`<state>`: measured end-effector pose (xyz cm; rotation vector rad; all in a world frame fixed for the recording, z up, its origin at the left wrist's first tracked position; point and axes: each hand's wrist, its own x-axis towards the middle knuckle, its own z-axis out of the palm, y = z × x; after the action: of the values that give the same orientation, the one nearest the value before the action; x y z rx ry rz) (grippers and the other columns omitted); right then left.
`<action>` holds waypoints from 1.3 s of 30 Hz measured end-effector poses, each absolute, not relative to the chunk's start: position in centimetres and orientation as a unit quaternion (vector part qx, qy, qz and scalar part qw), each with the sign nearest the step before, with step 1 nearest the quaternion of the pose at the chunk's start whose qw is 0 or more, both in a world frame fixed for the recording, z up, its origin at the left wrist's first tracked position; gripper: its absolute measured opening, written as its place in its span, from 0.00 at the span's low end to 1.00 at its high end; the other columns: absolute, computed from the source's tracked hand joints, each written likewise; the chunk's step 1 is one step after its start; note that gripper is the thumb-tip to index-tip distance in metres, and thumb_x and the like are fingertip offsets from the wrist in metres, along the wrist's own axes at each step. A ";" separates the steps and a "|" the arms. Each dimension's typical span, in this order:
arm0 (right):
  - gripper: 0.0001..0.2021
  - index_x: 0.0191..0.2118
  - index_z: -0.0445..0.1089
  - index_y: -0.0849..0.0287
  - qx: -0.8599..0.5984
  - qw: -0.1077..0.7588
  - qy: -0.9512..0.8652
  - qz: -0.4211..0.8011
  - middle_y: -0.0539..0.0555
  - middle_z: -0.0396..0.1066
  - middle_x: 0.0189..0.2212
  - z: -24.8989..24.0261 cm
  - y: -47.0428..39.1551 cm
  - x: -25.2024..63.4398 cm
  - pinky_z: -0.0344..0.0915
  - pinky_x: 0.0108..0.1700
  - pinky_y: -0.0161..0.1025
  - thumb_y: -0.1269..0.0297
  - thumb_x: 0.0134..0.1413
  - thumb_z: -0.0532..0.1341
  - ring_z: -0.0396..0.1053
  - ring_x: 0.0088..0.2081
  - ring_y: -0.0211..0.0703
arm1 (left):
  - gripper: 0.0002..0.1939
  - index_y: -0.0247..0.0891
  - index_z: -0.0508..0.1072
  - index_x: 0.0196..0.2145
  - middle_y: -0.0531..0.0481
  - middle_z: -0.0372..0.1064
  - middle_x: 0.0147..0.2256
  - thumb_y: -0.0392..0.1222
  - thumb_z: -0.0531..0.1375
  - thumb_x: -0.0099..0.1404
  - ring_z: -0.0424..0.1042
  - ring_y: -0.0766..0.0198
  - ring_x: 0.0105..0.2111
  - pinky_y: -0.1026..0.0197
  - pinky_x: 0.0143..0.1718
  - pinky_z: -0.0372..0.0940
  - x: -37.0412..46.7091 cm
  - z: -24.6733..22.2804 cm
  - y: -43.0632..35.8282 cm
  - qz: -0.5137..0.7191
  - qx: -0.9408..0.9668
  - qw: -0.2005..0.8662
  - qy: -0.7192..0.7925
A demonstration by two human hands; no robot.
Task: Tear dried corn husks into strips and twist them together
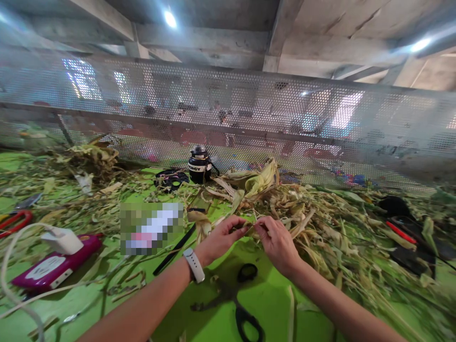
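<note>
My left hand (228, 233), with a white band on its wrist, is closed in a pinch near the middle of the view. Opposite it, my right hand (277, 241) pinches too, its fingertips close to those of the left. Between them is a thin yellowish strip of corn husk (251, 229), mostly covered by the fingers. Just beyond the hands lies a heap of dried corn husks (261, 183). A pair of scissors (247, 323) with black handles rests on the green table (274, 304) below the hands, partly in shadow.
A purple power strip (85, 247) with a white charger (64, 241) and cable lies at left, near red-handled scissors (16, 223). A black jar-shaped bottle (199, 166) stands by the perforated metal screen (228, 104). Husk scraps (335, 232) spread right, beside a red-and-black object (401, 232).
</note>
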<state>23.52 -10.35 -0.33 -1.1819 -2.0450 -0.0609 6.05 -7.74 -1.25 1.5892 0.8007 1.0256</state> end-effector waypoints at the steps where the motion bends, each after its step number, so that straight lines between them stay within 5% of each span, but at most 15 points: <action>1: 0.08 0.35 0.63 0.57 -0.477 0.386 -0.789 0.011 0.52 0.69 0.27 -0.5 -10.4 23.4 0.62 0.32 0.38 0.63 0.63 0.50 0.67 0.28 0.43 | 0.14 0.37 0.74 0.36 0.49 0.70 0.34 0.49 0.62 0.56 0.66 0.60 0.37 0.59 0.42 0.62 6.1 -1.2 -7.9 0.429 0.660 0.522 0.329; 6: 0.07 0.34 0.58 0.55 -0.500 0.433 -0.734 0.155 0.45 0.61 0.20 -1.1 -10.4 23.0 0.56 0.24 0.33 0.60 0.62 0.50 0.60 0.21 0.38 | 0.13 0.39 0.73 0.41 0.49 0.71 0.39 0.45 0.60 0.59 0.67 0.60 0.41 0.59 0.45 0.61 6.2 -1.0 -8.4 0.438 0.625 0.560 0.323; 11: 0.08 0.35 0.58 0.56 -0.495 0.477 -0.688 0.234 0.43 0.55 0.18 -1.4 -10.1 22.8 0.54 0.22 0.33 0.57 0.59 0.53 0.57 0.20 0.36 | 0.16 0.37 0.69 0.39 0.50 0.69 0.33 0.48 0.63 0.56 0.67 0.63 0.34 0.61 0.37 0.63 6.5 -1.5 -8.3 0.444 0.628 0.537 0.347; 19: 0.21 0.46 0.59 0.57 -0.416 0.563 -0.649 0.298 0.47 0.66 0.27 -1.0 -10.4 22.8 0.65 0.31 0.35 0.58 0.49 0.65 0.66 0.27 0.37 | 0.21 0.39 0.60 0.37 0.59 0.63 0.24 0.50 0.65 0.53 0.65 0.68 0.28 0.63 0.33 0.58 6.3 -1.2 -8.3 0.468 0.549 0.583 0.373; 29: 0.04 0.32 0.76 0.54 -0.356 0.555 -0.703 0.265 0.53 0.69 0.31 -0.9 -9.8 23.4 0.67 0.34 0.35 0.63 0.48 0.66 0.68 0.34 0.41 | 0.23 0.37 0.64 0.36 0.55 0.67 0.28 0.52 0.67 0.49 0.66 0.66 0.30 0.60 0.37 0.59 6.5 -1.7 -7.9 0.463 0.545 0.614 0.334; 39: 0.16 0.41 0.71 0.58 -0.435 0.512 -0.637 0.379 0.50 0.67 0.26 -1.3 -9.3 23.5 0.56 0.17 0.29 0.54 0.50 0.62 0.57 0.18 0.31 | 0.19 0.39 0.62 0.32 0.59 0.64 0.25 0.47 0.68 0.50 0.64 0.69 0.28 0.64 0.34 0.58 6.7 -1.7 -8.4 0.457 0.549 0.641 0.280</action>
<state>23.47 -9.26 -1.32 -1.0460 -1.5331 0.9111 6.74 -8.37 -1.72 1.2508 0.6394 1.0429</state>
